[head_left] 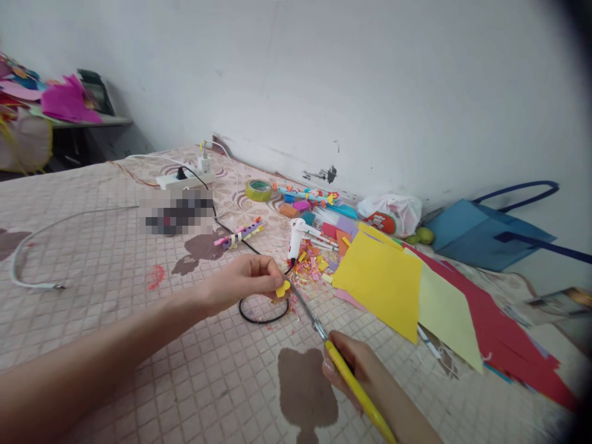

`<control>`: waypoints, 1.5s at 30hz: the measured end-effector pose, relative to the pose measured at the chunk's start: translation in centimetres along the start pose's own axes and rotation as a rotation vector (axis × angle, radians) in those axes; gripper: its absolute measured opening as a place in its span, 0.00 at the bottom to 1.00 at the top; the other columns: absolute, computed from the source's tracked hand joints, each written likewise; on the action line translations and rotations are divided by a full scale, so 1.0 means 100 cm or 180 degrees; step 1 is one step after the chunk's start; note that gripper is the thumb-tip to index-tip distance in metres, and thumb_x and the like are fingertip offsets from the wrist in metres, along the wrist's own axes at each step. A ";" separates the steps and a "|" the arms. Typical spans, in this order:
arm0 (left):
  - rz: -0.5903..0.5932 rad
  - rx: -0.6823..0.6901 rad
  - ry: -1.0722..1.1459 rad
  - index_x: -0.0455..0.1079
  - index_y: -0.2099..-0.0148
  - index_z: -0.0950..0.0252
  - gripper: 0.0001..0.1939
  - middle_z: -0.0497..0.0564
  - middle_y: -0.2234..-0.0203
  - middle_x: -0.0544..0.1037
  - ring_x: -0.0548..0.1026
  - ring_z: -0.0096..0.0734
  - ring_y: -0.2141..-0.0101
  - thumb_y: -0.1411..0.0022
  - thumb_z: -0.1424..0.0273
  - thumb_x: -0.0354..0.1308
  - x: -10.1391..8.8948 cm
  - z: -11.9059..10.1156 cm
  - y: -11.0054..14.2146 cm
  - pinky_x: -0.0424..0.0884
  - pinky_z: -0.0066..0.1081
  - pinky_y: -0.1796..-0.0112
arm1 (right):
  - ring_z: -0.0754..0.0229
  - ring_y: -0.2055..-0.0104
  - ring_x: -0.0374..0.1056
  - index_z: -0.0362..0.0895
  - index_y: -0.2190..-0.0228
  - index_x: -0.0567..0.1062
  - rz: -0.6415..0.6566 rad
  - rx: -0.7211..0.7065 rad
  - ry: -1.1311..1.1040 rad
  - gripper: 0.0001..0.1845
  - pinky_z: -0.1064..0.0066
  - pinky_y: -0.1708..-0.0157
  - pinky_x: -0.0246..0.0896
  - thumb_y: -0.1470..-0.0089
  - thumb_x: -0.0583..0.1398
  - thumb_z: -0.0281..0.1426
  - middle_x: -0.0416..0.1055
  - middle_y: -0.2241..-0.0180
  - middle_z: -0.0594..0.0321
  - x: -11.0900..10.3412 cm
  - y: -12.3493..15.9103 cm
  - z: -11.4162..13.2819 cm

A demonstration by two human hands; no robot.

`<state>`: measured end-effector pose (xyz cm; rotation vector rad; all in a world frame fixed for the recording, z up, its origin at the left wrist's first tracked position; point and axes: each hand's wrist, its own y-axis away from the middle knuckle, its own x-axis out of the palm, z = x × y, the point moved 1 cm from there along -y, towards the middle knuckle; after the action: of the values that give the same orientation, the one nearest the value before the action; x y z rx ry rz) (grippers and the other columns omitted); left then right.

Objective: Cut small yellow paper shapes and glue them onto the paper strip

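I look from head height, forward and down across the cloth (185, 382) toward the far wall (324, 74). My view sits close behind the left hand (240, 280) and right hand (357, 356).

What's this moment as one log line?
left hand: holds small yellow piece | right hand: holds scissors | glue gun: beside colorful scraps

Extends bare left forearm (124, 336) from 8 o'clock, aimed at about 2. Holds left hand (247, 280) just off centre toward 7, back turned up, pinching with thumb (263, 284) and fingertips. Angles right forearm (409, 413) in from 5, aimed at about 11, showing less of it. Curls right hand (358, 354) into a closed grip at 5, lower than left, well apart.
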<state>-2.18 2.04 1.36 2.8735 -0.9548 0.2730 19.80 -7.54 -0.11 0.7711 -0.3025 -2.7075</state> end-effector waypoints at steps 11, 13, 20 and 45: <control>0.0270 0.0076 -0.0165 0.67 0.71 0.67 0.09 0.49 0.74 0.75 0.72 0.26 0.70 0.44 0.67 0.57 -0.004 0.002 0.000 0.66 0.28 0.66 | 0.71 0.83 0.47 0.44 0.76 0.61 0.0212 -0.0149 -0.0064 0.18 0.78 0.85 0.43 0.48 0.54 0.46 0.53 0.82 0.71 0.002 0.003 -0.010; 0.0265 0.0057 -0.0197 0.67 0.72 0.67 0.09 0.49 0.74 0.75 0.72 0.25 0.70 0.45 0.67 0.58 -0.005 0.001 0.000 0.66 0.27 0.67 | 0.69 0.81 0.49 0.44 0.77 0.60 0.0168 -0.0142 0.0017 0.17 0.78 0.85 0.43 0.48 0.55 0.45 0.53 0.81 0.70 0.002 0.004 -0.009; 0.0223 -0.0056 -0.0231 0.68 0.72 0.67 0.08 0.48 0.76 0.75 0.71 0.24 0.72 0.46 0.67 0.59 -0.004 -0.002 0.001 0.66 0.26 0.68 | 0.67 0.80 0.50 0.45 0.79 0.59 -0.0015 -0.0119 0.0176 0.15 0.77 0.83 0.45 0.50 0.57 0.40 0.54 0.82 0.70 0.001 0.005 0.001; -0.0159 -0.0239 0.0209 0.65 0.71 0.67 0.09 0.50 0.72 0.76 0.74 0.26 0.68 0.46 0.68 0.60 0.005 0.006 0.000 0.67 0.29 0.63 | 0.73 0.88 0.45 0.45 0.75 0.58 0.0274 0.0089 -0.0772 0.25 0.79 0.89 0.46 0.51 0.52 0.55 0.50 0.85 0.76 0.007 -0.003 -0.013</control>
<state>-1.69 1.60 0.92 2.7973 -0.8619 0.3181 19.89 -7.67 -1.64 0.4249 -0.4191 -2.7207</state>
